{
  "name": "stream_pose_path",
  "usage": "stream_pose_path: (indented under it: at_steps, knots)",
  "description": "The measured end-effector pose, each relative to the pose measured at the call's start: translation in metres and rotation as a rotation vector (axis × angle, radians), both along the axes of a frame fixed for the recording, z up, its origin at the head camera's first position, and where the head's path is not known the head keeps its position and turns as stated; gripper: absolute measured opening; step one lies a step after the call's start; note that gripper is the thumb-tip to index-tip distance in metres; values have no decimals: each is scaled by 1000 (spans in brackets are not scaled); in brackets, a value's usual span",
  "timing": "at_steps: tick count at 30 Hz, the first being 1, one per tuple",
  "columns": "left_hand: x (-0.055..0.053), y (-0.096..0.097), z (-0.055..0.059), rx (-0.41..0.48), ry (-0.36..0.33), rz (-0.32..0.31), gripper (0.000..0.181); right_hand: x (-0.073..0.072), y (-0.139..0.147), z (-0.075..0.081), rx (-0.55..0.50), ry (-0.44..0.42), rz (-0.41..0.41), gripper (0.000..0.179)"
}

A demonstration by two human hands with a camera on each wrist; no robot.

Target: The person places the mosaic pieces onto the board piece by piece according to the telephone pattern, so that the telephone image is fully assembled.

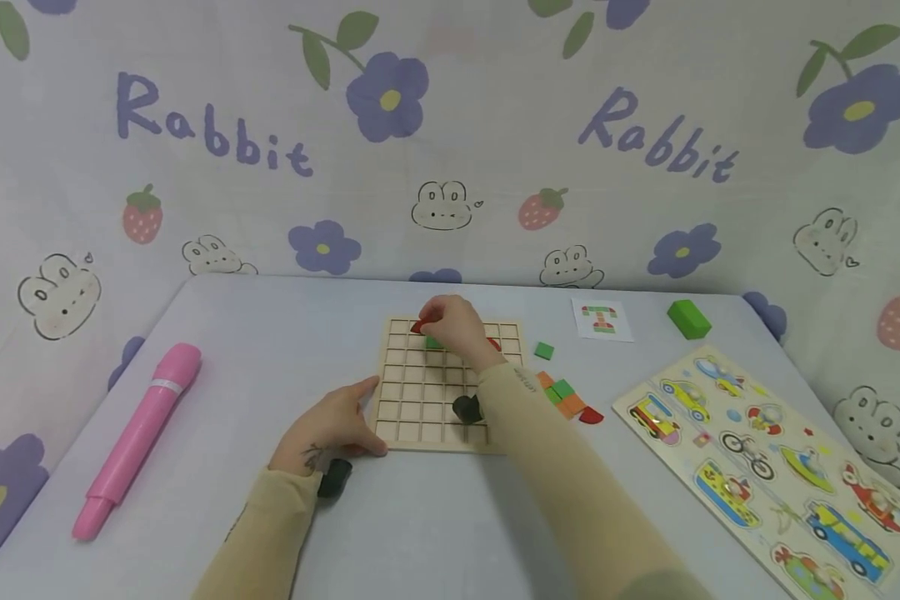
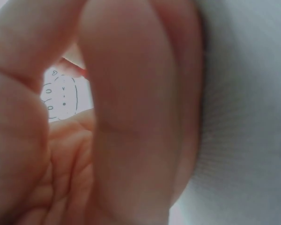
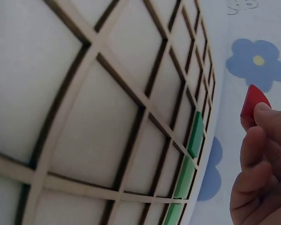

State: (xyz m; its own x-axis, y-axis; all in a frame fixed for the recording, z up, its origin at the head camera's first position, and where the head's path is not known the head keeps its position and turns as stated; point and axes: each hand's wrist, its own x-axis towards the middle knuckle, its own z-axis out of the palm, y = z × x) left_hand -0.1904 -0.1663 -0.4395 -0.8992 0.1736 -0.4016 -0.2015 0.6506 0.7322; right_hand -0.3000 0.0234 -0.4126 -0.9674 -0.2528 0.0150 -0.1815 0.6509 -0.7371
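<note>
Between thumb and fingertips my right hand (image 1: 456,327) pinches a red quarter-circle tile (image 3: 254,101), held over the far left part of a wooden grid board (image 1: 411,409). Green square tiles (image 3: 184,178) sit in a row of cells along the board's far side. Another red tile (image 1: 494,343) on the far right part is partly hidden by the right hand. My left hand (image 1: 328,431) rests by the near left corner, its thumb and index finger touching the board's edge. In the left wrist view, fingers (image 2: 131,112) fill most of the picture and hide the board.
Right of the board lie a green tile (image 1: 544,350), a cluster of orange and green tiles (image 1: 571,405) and a red tile (image 1: 591,416). Beyond are a pattern card (image 1: 622,330), a green block (image 1: 689,319) and a vehicle puzzle (image 1: 701,442). A pink tube (image 1: 138,437) lies left.
</note>
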Motion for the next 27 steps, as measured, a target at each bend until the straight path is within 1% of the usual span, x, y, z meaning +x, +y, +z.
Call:
stream_pose_path:
  at_steps: [3,8,17,23,27]
  knots:
    - [0,0,1,3,11,-6,111,-2,-4,-4,112,23,15,12]
    - [0,1,1,7,16,-4,111,-4,-10,-10,220,9,32,13]
    - [-2,0,-3,10,6,5,112,-7,-15,-17,311,-13,19,9]
    - [-2,1,-4,1,8,10,112,-3,-16,-13,345,-5,14,12]
    - [-2,1,-3,-5,6,14,112,0,-17,-10,397,5,28,17]
